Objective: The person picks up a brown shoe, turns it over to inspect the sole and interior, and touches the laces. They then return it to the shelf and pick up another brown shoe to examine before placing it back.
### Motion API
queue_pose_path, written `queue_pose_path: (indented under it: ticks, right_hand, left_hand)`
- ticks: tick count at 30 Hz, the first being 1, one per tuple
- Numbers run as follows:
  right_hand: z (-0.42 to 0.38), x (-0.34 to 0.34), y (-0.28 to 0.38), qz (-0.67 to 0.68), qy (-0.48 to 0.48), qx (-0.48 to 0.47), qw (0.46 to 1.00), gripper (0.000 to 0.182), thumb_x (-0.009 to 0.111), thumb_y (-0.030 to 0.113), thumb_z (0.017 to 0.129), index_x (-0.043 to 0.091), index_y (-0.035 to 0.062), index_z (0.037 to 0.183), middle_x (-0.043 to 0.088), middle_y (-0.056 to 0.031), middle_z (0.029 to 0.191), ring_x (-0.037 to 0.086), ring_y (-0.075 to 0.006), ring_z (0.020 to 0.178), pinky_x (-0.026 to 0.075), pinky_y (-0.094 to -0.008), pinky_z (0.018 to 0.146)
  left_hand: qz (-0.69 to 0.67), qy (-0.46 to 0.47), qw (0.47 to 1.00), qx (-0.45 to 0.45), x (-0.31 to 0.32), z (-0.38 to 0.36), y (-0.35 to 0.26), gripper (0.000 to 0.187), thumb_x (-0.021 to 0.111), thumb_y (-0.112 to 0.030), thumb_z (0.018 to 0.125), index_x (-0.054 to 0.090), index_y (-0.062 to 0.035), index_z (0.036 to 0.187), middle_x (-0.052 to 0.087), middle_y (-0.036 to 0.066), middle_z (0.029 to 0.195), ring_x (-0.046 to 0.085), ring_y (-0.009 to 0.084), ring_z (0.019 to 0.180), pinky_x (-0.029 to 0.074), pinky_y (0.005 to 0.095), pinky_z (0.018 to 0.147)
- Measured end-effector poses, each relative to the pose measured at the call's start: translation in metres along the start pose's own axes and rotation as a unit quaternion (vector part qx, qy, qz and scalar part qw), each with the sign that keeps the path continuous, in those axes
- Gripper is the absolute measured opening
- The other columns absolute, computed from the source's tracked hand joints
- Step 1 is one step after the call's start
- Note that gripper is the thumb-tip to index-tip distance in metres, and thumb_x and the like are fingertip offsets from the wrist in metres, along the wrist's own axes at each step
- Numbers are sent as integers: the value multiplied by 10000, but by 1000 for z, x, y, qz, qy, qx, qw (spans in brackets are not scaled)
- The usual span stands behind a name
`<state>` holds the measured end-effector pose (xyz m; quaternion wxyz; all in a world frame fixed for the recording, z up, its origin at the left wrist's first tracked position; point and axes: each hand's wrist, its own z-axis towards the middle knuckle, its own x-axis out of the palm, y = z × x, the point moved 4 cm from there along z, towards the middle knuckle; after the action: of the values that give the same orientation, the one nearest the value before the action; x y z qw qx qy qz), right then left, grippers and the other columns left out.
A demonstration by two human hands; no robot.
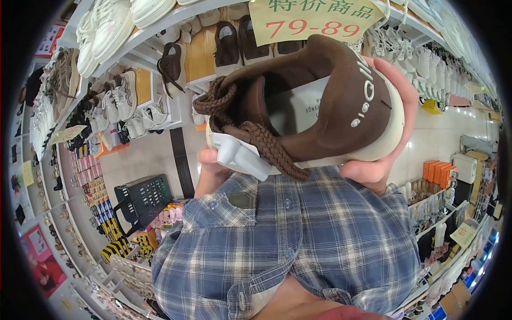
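Note:
A dark brown shoe [341, 117] with a cream sole, thick braided laces and pale lettering on its heel fills the upper middle of the head view, its opening facing me. My right hand [408, 112] wraps around the heel end, thumb along the lower edge. At the toe end, my left hand [210, 162] is closed against the shoe, mostly hidden behind it. A pale grey plastic tag [242, 158] sits by the laces. The insole bears small dark print.
Shelves of white and brown shoes [226, 45] run across the top, with a yellow price sign [314, 21] above the held shoe. A dark basket [143, 200] is at the lower left. Orange boxes [438, 173] and more racks stand at the right.

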<state>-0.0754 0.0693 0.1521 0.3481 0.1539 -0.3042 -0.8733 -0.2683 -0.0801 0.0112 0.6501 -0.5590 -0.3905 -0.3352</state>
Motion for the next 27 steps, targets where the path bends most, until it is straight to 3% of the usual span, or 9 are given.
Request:
queue_pose_path:
  ticks: [10, 27]
  right_hand:
    - [0, -5, 2, -12, -33, 26, 999, 1148, 877, 450, 464, 334, -87, 1321, 514, -170, 1225, 521, -237, 1128, 403, -338, 969]
    - [0, -14, 1, -14, -95, 99, 990, 1090, 852, 415, 486, 350, -87, 1313, 531, -170, 1189, 545, -240, 1090, 425, -330, 935]
  left_hand:
    - [-26, 20, 999, -2, 1, 6, 0, 736, 704, -259, 606, 450, 49, 1224, 590, 207, 1117, 617, 316, 994, 503, 424, 880]
    - [-80, 41, 996, -7, 11, 19, 3, 597, 687, -266, 638, 554, 56, 1122, 630, 209, 1046, 639, 326, 938, 516, 435, 848]
